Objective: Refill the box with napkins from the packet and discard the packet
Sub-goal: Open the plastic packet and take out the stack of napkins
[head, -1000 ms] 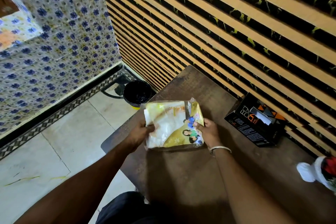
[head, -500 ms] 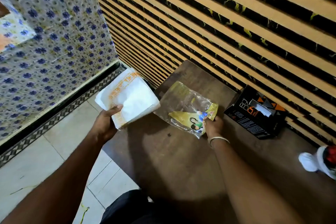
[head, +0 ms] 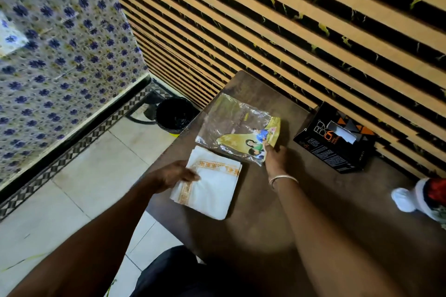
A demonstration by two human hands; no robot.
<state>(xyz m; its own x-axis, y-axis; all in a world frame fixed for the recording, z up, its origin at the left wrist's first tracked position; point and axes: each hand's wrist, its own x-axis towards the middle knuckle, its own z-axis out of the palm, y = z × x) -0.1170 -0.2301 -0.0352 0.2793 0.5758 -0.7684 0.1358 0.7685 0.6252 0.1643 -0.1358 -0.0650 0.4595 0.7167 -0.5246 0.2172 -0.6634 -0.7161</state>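
Observation:
A white stack of napkins (head: pixel 210 187) with orange borders lies on the brown table (head: pixel 265 236) near its left edge. My left hand (head: pixel 175 173) rests on the stack's left side, fingers laid over it. The empty clear-and-yellow plastic packet (head: pixel 239 130) lies flat just beyond the napkins. My right hand (head: pixel 274 155) pinches the packet's near right corner. The black napkin box (head: pixel 333 142) with orange markings stands at the right against the wall, a white napkin poking from its top slot.
A black waste bin (head: pixel 175 114) stands on the tiled floor just left of the table's far corner. A striped orange-and-black wall (head: pixel 289 31) runs behind the table. A white and red object (head: pixel 422 196) sits at the right edge.
My left hand pulled the napkin stack out of the packet, swung it left, then brought it down onto the table. The emptied packet now lies flat, still held by my right hand.

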